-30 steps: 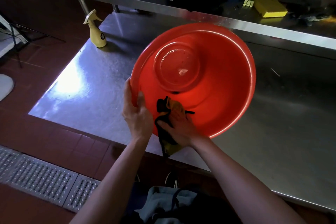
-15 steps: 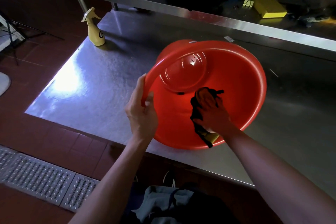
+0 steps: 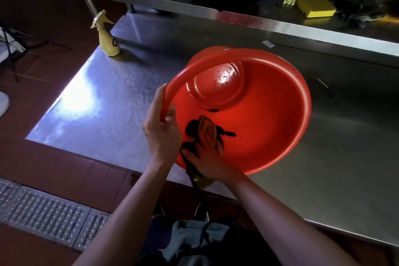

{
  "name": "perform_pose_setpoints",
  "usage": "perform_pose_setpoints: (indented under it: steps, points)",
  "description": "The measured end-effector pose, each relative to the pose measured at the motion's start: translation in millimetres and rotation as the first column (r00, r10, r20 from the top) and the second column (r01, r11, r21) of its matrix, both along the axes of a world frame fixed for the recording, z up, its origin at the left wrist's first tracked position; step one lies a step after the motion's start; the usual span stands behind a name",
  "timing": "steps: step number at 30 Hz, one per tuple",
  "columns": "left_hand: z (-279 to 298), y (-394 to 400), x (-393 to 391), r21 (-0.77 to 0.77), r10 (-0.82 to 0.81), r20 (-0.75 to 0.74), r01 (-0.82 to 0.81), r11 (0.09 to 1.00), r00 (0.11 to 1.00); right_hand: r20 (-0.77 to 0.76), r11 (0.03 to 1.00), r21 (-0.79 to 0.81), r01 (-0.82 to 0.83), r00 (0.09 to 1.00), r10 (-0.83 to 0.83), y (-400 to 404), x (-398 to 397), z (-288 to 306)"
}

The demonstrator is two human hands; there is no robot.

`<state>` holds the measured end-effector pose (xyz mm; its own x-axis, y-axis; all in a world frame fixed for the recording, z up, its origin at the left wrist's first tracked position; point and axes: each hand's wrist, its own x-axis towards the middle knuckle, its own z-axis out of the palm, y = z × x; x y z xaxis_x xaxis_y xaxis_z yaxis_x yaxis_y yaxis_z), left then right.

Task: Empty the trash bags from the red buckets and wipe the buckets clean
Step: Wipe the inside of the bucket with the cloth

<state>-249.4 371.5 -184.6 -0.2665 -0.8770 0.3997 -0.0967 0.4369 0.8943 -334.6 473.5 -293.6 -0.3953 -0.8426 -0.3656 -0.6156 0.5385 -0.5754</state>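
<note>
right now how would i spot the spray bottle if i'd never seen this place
Find the steel table where the red bucket is tilted up. At the table's far left corner stands the spray bottle, upright and alone. It is pale yellow with a trigger head.

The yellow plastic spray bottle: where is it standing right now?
In the head view, the yellow plastic spray bottle stands upright at the steel table's far left corner, left of the red bucket.
</note>
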Motion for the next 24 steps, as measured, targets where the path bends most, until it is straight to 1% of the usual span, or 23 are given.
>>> perform_pose_setpoints:
  steps: [2,4,7,10,13,16,21,24]
  points:
    - [3,-2,-2,-0.019,0.001,-0.006,-0.001,1.0,1.0,0.032,1.0,-0.019,-0.014,0.999,0.014,-1,11,10]
    - [5,-5,-4,-0.028,0.003,0.002,-0.003,1.0,1.0,0.004,0.998,-0.041,-0.047,0.999,0.047,5,11,17]
    - [8,-9,-6,-0.001,0.003,0.001,-0.003,1.0,1.0,-0.104,0.983,-0.122,-0.135,0.987,0.123,19,2,18]
    - [14,-13,-8,-0.006,-0.001,-0.005,0.001,1.0,1.0,-0.219,0.966,-0.122,-0.228,0.956,0.198,32,-8,14]
    - [16,-16,-9,-0.01,-0.021,-0.018,0.021,1.0,1.0,-0.311,0.957,-0.04,-0.286,0.914,0.26,41,-15,12]
    - [14,-19,-9,-0.009,-0.042,-0.017,0.042,0.999,0.999,-0.364,0.952,0.06,-0.301,0.881,0.302,52,-24,17]
    - [16,-26,-10,0.021,-0.084,-0.022,0.085,0.996,0.996,-0.406,0.925,0.228,-0.306,0.833,0.375,64,-42,31]
    - [24,-33,-12,0.073,-0.108,-0.03,0.11,0.991,0.994,-0.468,0.91,0.267,-0.317,0.783,0.41,64,-46,40]
